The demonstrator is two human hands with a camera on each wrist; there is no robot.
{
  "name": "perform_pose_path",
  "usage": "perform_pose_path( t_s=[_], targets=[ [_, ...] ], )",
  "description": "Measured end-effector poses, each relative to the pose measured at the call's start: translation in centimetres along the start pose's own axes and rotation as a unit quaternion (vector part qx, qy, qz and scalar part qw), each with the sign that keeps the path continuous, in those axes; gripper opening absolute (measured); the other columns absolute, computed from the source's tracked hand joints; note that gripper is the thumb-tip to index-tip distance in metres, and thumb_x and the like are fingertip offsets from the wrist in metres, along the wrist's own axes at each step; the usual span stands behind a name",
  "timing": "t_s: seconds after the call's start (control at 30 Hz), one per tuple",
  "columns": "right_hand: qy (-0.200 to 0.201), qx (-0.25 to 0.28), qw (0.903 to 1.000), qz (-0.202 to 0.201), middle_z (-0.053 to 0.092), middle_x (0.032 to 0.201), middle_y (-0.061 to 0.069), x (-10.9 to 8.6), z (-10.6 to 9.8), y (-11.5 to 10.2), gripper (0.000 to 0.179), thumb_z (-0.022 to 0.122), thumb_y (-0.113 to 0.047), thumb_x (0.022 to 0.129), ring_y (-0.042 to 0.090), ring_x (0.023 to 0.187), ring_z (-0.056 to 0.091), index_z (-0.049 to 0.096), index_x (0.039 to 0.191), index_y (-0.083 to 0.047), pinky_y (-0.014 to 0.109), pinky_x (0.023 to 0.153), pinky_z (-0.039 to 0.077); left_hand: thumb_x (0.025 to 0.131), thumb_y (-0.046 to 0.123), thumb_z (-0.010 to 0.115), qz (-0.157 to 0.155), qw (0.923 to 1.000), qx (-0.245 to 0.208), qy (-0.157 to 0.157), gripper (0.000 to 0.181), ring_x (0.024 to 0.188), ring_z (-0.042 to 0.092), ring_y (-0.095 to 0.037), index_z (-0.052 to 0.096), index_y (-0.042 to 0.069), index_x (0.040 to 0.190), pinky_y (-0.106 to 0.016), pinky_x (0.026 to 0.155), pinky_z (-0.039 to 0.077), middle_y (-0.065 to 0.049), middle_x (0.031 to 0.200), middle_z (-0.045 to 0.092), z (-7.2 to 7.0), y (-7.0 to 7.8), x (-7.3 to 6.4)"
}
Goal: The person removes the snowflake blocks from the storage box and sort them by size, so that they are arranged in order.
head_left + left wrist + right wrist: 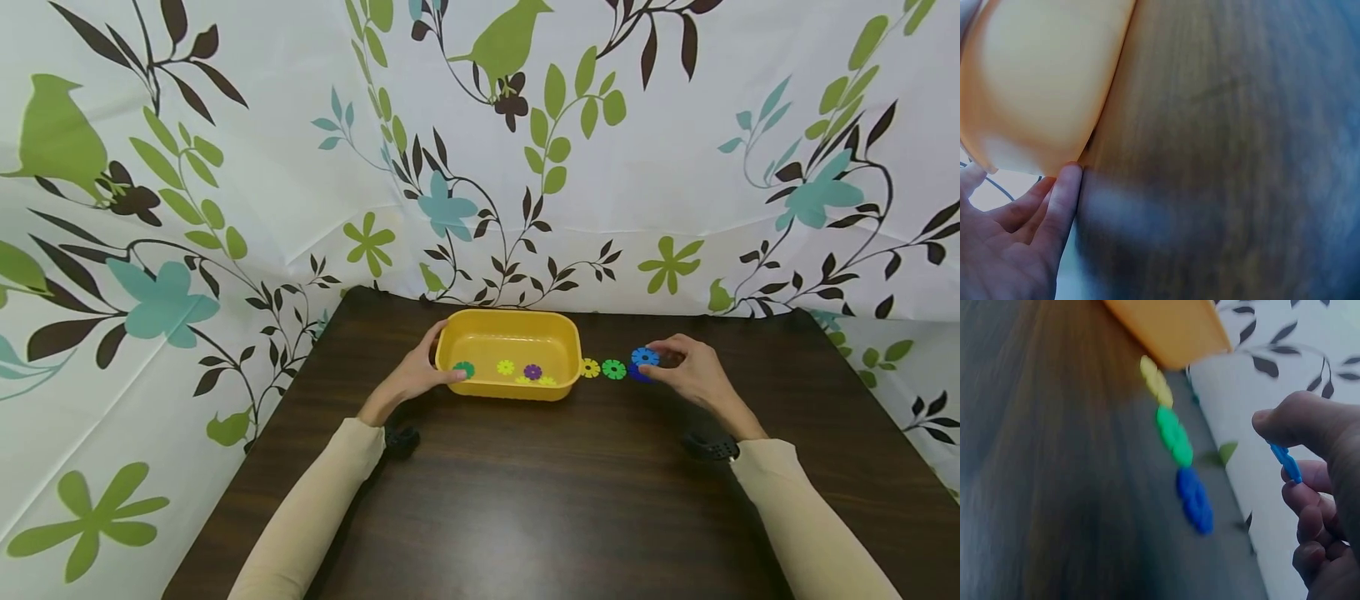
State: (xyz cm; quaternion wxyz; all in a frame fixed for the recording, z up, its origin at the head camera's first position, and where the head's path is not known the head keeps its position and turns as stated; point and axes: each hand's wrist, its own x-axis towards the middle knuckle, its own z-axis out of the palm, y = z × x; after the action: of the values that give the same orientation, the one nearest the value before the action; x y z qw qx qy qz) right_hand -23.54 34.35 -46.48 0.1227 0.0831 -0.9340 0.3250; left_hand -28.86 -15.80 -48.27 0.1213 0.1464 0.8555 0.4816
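My left hand (414,371) grips the left end of a yellow plastic tray (510,389), thumb over the near rim and fingers along the outer end. Inside lie a green flower disc (465,369), a purple flower disc (532,372) and several yellow ones (506,367). To the tray's right, a row on the table holds a yellow disc (1156,381), a green disc (1174,436) and a dark blue disc (1195,500). Above the row's right end, my right hand (693,372) pinches a light blue flower disc (1285,462) between thumb and fingers, raised off the table.
The dark wooden table (517,492) reaches back to a patterned cloth (480,167) with leaves and birds, which stands close behind the tray and also along the left side. Dark bands (708,447) circle both wrists.
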Motion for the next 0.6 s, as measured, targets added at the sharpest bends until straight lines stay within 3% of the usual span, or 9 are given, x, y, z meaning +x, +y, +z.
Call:
perform_pose_path(
  t_s=[0.13,0.27,0.6],
  targets=[
    [-0.006,-0.016,0.9997,0.015,0.075,0.112,0.020,-0.5,-0.3,1.6,0.042,0.089,-0.027,0.093,0.034,0.100,0.068,0.079,0.122,0.002,0.022,0.079,0.048,0.092,0.035,0.087,0.004,1.0000,0.000,0.000,0.110,0.123,0.062,-0.033,0.014,0.031,0.175,-0.054,0.113,0.052,-0.019,0.155,0.053,0.0,0.0,0.0],
    [-0.014,-0.032,0.9991,0.022,0.074,0.114,0.021,-0.9,-0.7,2.8,0.043,0.087,-0.027,0.094,0.032,0.098,0.066,0.079,0.124,0.002,0.025,0.077,0.046,0.092,0.037,0.087,0.007,1.0000,0.002,-0.005,0.112,0.123,0.063,-0.032,0.013,0.030,0.175,-0.052,0.112,0.052,-0.019,0.157,0.052,0.0,0.0,0.0],
    [-0.031,-0.058,0.9974,0.030,0.074,0.114,0.022,-1.3,-0.7,4.2,0.045,0.086,-0.029,0.094,0.033,0.099,0.064,0.078,0.125,0.003,0.038,0.081,0.047,0.091,0.042,0.088,0.007,0.9999,0.006,-0.008,0.114,0.123,0.064,-0.033,0.011,0.030,0.176,-0.052,0.111,0.053,-0.021,0.158,0.052,-0.2,0.1,-0.1]
  ],
)
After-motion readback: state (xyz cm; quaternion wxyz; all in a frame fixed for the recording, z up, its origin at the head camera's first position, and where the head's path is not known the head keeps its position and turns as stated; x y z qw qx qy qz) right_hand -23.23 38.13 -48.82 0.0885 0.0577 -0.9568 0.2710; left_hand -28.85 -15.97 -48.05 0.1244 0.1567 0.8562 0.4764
